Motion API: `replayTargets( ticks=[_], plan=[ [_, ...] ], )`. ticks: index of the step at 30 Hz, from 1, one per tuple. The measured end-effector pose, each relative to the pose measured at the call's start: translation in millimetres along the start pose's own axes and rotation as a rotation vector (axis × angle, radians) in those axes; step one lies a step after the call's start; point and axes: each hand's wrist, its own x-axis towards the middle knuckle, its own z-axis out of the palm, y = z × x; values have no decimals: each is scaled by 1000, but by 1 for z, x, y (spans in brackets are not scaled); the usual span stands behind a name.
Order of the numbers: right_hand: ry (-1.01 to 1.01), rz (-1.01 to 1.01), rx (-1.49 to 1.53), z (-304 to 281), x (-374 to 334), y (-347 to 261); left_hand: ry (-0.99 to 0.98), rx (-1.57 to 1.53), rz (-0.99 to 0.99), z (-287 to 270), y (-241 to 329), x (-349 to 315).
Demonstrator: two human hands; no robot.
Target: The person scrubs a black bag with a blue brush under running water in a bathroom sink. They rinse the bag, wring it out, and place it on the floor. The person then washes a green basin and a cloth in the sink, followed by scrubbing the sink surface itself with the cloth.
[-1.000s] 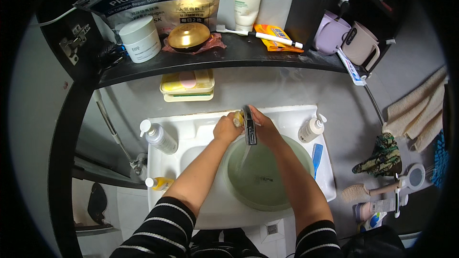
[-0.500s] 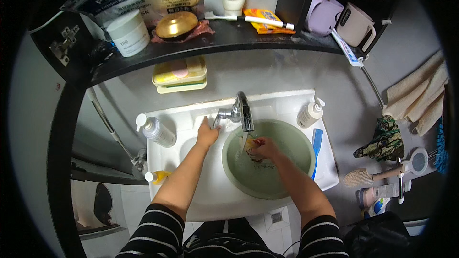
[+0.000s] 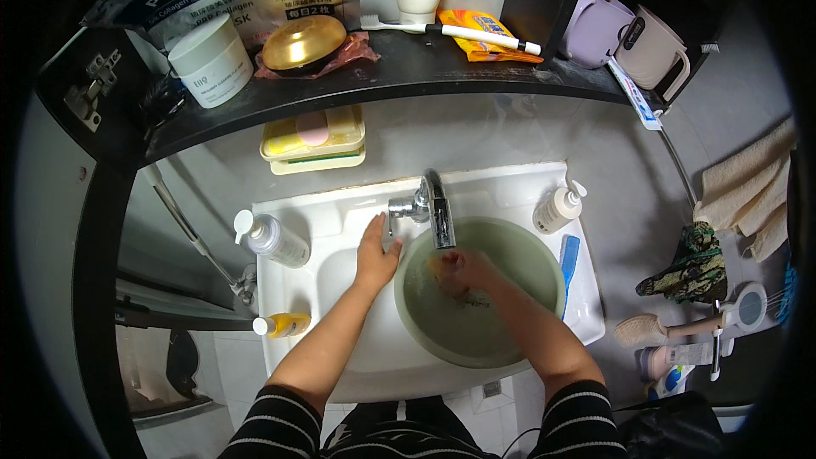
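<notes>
A grey-green basin [image 3: 406, 323] with water in it sits in the white sink [image 3: 361, 365], under the chrome faucet [image 3: 439, 217]. My right hand [image 3: 461, 275] is inside the basin below the spout, smeared by motion. Its fingers are closed round a small yellowish-orange thing [image 3: 437, 267], mostly hidden, whose kind I cannot make out. Just left of the basin rim, my left hand [image 3: 374, 259] is open and holds nothing. Its fingertips are close to the faucet's lever; whether they touch it is unclear. No water stream shows under the spout.
Pump bottles stand at the sink's left [image 3: 276, 240] and right [image 3: 558, 207] corners. A yellow bottle [image 3: 285, 325] is at the left edge, a blue comb [image 3: 569, 265] at the right. Overhead runs a black shelf [image 3: 408, 76] with a jar, toothbrush and cups. A soap box [image 3: 314, 146] hangs below it.
The water stream from the spout is gone. My left hand has come off the lever, down toward me, its fingers spreading. My right hand stays in the basin, moving, with the small thing.
</notes>
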Motion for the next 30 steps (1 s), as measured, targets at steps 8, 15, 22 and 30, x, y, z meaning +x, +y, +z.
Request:
replayTargets(
  ticks=[8,15,22,30],
  plan=[
    [666,-396,545,51,97,-37,11,-462,-327,36,-6,28],
    [685,-62,645,111,160,21,-108,-532,-395,35,-8,15],
    [483,11,56,28,104,-61,-127,-200,-223,21,-47,19],
    [712,38,62,103,152,54,-23,-91,-22,36,-14,13]
  ],
)
